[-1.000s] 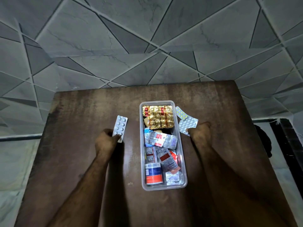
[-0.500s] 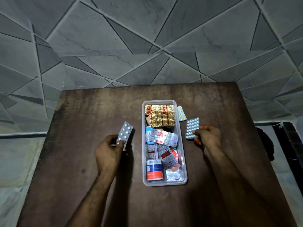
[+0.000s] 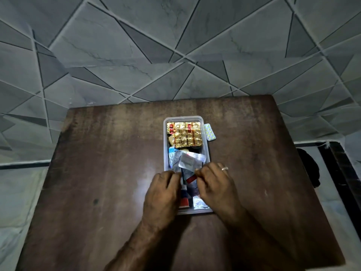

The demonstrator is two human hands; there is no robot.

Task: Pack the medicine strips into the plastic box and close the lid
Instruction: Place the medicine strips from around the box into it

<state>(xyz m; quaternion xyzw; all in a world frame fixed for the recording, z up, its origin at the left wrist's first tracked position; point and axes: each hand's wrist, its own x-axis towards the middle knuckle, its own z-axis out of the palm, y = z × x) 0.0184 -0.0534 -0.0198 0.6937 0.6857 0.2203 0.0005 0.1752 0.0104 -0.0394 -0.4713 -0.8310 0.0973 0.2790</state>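
Both hands' grips (image 3: 188,174) meet over the plastic box (image 3: 167,145), strips (image 3: 188,162) just beyond.

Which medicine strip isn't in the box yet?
The small strip with yellow pills. It lies on the table right beside the plastic box, at its far right corner. The gold foil strip and the others are inside.
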